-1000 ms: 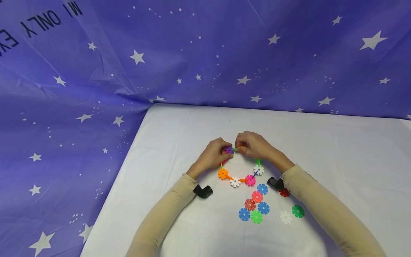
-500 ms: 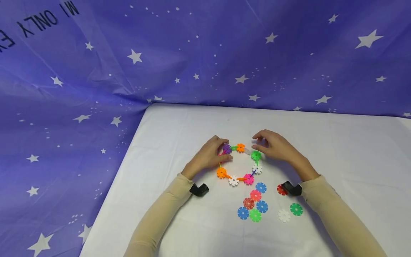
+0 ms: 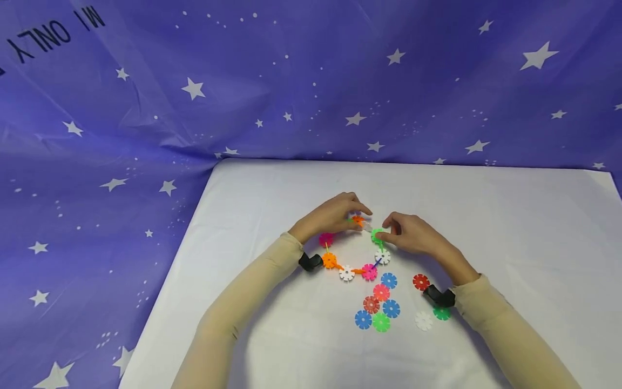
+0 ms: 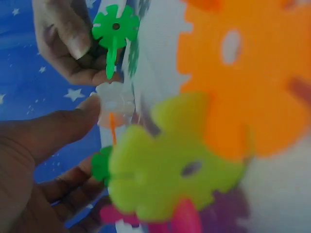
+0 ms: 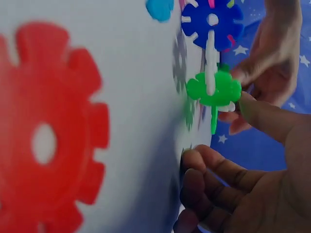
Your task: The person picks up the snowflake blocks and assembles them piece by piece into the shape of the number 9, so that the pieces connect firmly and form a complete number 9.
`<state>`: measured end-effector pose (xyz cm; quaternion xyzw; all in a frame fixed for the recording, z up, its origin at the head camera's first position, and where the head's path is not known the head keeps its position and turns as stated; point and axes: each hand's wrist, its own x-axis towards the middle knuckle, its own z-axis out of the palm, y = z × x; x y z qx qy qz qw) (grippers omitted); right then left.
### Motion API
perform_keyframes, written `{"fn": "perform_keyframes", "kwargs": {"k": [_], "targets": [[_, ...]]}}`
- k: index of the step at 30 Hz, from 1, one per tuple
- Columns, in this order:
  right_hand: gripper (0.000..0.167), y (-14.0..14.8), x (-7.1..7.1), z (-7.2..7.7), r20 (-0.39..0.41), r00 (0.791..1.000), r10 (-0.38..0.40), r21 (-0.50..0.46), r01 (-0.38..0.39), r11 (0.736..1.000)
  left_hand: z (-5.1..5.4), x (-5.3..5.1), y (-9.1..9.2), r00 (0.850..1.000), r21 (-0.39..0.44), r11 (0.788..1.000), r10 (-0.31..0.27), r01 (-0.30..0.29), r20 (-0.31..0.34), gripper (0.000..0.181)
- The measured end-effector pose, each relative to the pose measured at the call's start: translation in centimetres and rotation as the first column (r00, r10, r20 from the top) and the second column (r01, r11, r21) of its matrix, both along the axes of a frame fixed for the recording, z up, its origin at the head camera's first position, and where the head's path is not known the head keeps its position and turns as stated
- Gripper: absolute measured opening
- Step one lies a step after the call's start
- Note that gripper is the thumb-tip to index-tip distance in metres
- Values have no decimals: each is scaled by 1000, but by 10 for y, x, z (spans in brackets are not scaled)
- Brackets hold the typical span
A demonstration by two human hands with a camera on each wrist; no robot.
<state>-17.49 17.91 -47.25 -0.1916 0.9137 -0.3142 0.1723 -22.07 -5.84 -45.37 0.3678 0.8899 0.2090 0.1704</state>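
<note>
A purple-blue cloth (image 3: 121,162) with white stars hangs at the far left and along the back. Next comes a ring of slotted discs (image 3: 343,275) on the white-covered desk (image 3: 525,227), joined by discs standing edge-on between flat ones. A pink disc (image 3: 325,240) and an orange disc (image 3: 329,265) form its left side, a black wrist device (image 3: 310,262) just beside the latter. The left hand (image 3: 335,215) is over the ring's far side, covering part of it; thumb and fingers are spread, the thumb tip at the edge of a clear disc (image 4: 116,94). On the near side of the ring, six loose discs (image 3: 376,306) lie close together. To the right, the ring's green disc (image 3: 376,233) meets the thumb of the right hand (image 3: 412,233), whose loosely bent fingers leave a gap to the thumb. Farther right lie a loose red disc (image 3: 416,283), a white disc (image 3: 424,326) and a dark green disc (image 3: 441,314).
</note>
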Motion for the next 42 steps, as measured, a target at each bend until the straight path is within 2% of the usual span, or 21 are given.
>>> {"fn": "perform_keyframes", "kwargs": {"k": [4, 7, 9, 14, 19, 26, 34, 39, 42], "targets": [[57, -2, 7, 2, 27, 1000, -6, 9, 6, 1000, 0, -3, 10, 999, -31, 999, -31, 31, -16, 33], [68, -7, 12, 4, 35, 999, 0, 0, 0, 1000, -1, -4, 12, 1000, -47, 999, -24, 23, -12, 23], [65, -11, 14, 3, 24, 1000, -2, -14, 2, 1000, -2, -5, 12, 1000, -40, 999, -25, 24, -13, 18], [46, -18, 16, 0, -26, 999, -32, -48, 31, 998, -5, -4, 10, 1000, -7, 1000, -28, 28, -8, 14], [42, -23, 16, 2, -51, 998, -45, -41, 43, 998, -9, -4, 8, 1000, 35, 999, -13, 14, -14, 12], [32, -28, 18, 4, -59, 997, -43, -30, 41, 999, -11, -5, 7, 1000, 50, 999, 2, -1, -23, 10], [42, -36, 18, 1, -71, 993, -96, 10, 97, 995, -11, -4, 7, 1000, 61, 998, -8, 10, -26, 8], [36, -40, 18, -1, -118, 984, -135, 22, 139, 990, -11, -5, 7, 1000, 67, 998, -16, 18, -26, 8], [38, -40, 19, -2, -123, 982, -142, 21, 146, 989, -12, -5, 6, 1000, 75, 997, -15, 16, -20, 8]]}}
